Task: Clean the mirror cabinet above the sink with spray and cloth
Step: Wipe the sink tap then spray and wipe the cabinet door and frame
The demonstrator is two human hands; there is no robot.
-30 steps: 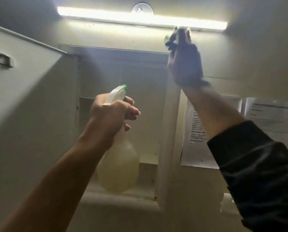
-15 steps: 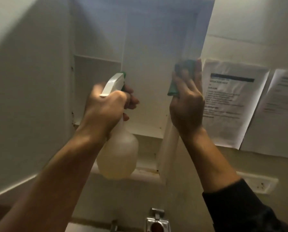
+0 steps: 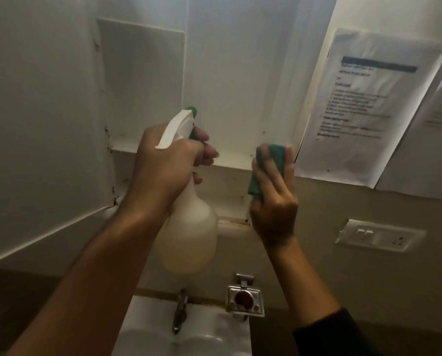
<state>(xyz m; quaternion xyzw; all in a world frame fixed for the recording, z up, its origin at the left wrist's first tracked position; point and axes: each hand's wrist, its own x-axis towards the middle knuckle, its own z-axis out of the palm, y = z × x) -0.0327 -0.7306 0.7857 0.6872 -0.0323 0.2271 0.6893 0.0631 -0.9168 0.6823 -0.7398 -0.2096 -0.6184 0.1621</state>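
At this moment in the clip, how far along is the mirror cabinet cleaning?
Done: the cabinet stands open, though brown stains remain on its lower ledge. In hand: the right hand presses the green cloth flat against the cabinet's lower right edge, while the left hand grips the spray bottle with fingers on the trigger. Left: the stained ledge and corner grime; the mirror face isn't visible.

Landmark: cabinet (image 3: 230, 80), open, up centre. Door (image 3: 35, 124) swung out to its left. Left hand (image 3: 166, 165) w/ spray bottle (image 3: 189, 227) in front of cabinet's lower shelf, left-centre. Right hand (image 3: 274, 201) presses cloth (image 3: 266, 170) on cabinet's lower right corner. Paper notices (image 3: 369, 111) on wall just right of cabinet. Switch plate (image 3: 379, 235) below-right of cabinet. Sink (image 3: 202, 335) under cabinet; tap (image 3: 180, 312) on its back rim, soap fitting (image 3: 245, 300) right of tap.
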